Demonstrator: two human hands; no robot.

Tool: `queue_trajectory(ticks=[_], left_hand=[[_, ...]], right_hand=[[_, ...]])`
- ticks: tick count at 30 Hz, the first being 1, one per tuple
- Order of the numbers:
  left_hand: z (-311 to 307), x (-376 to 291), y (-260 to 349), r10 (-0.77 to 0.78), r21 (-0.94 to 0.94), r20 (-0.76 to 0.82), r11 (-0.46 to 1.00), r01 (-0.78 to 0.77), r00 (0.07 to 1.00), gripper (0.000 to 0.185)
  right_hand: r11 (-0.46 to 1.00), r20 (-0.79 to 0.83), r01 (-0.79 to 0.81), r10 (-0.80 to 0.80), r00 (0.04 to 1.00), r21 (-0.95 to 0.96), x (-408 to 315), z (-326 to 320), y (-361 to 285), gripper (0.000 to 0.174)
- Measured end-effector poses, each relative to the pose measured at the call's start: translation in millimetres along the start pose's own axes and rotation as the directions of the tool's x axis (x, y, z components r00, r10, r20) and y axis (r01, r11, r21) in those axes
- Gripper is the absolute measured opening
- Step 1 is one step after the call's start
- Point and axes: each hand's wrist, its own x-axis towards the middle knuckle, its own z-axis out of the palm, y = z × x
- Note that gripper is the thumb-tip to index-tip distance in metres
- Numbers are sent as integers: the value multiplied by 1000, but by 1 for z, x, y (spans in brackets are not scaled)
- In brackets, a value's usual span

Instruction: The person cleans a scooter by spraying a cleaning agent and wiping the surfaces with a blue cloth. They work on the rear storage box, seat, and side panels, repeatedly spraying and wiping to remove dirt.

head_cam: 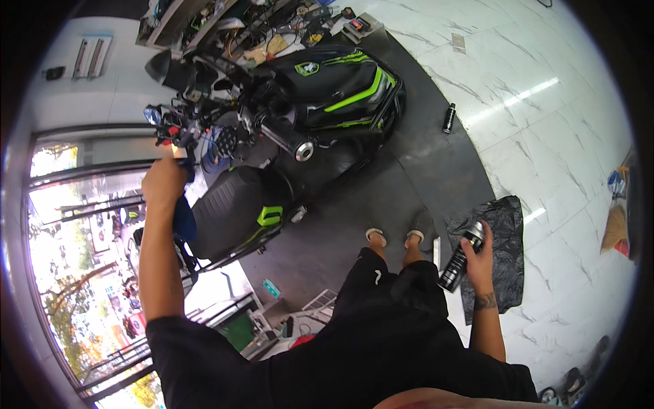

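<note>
My left hand (164,180) is raised at the left, its fingers closed on a dark blue cloth (184,220) that hangs down past the wrist. Beside it is the ribbed black seat (225,197) of a black and green scooter; I cannot tell whether the cloth touches it. At the right my right hand (479,258) grips a black aerosol can (456,266) with a silver top, held tilted. The can bears writing. Ahead of me are the scooter's handlebar grip (291,140) and its green-trimmed front body (347,87).
Another black can (449,118) is on the dark floor mat (434,168). A black plastic sheet (498,245) lies beneath my right hand, partly over white marbled tiles (557,168). Tools and parts crowd a cluttered shelf (204,30). A broom (614,230) is at the far right.
</note>
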Motion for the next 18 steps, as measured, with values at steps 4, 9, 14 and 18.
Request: queue_trajectory(ticks=[4, 9, 14, 18], left_hand=[[-27, -2, 14, -41, -595, -227, 797, -105, 973, 49], [-6, -21, 118, 301, -349, -609, 729, -588, 734, 35], [-31, -18, 108, 479, 95, -295, 876, -473, 827, 22], [-63, -32, 82, 315, 295, 47, 902, -315, 948, 28]], right_hand=[[987, -154, -154, 144, 977, -53, -3, -31, 23, 73], [995, -194, -88, 76, 978, -53, 32, -27, 22, 75], [997, -72, -17, 22, 997, 69, 53, 3, 4, 72], [994, 24, 25, -28, 999, 110, 42, 17, 10, 74]])
